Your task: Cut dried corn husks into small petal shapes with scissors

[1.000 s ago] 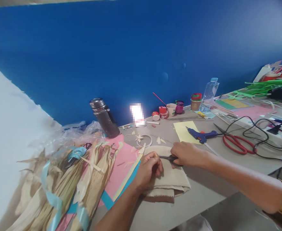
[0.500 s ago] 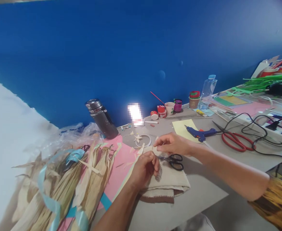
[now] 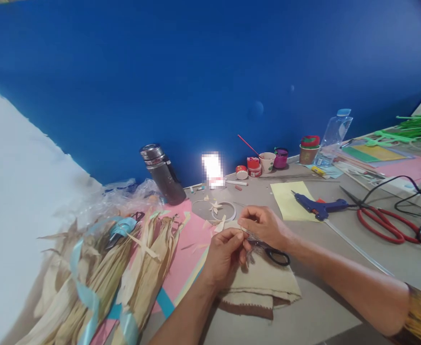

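Observation:
My left hand [image 3: 227, 254] is closed in a pinch above a folded beige cloth [image 3: 268, 282]. Its fingertips meet those of my right hand [image 3: 264, 226], also closed in a pinch. Something small and thin shows between them, too small to name. Black-handled scissors [image 3: 279, 258] lie on the cloth beneath my right hand, their blades partly hidden. A crumpled piece of clear, shiny material [image 3: 250, 258] shows beside my left fingers. Just beyond the hands are a pale husk-like flower [image 3: 216, 207] and a white roll of tape [image 3: 230, 211].
Dried corn husks [image 3: 149, 258] with a blue ribbon [image 3: 84, 287] lie at left on pink paper [image 3: 192, 239]. A dark thermos [image 3: 163, 177] stands behind. To the right are a blue glue gun [image 3: 314, 205], red-handled scissors [image 3: 386, 223], a plastic bottle [image 3: 334, 139] and black cables [image 3: 404, 191].
My right hand has come down and closed against my left fingertips, covering more of the black scissors. The view has swung a little, so the surroundings appear shifted right.

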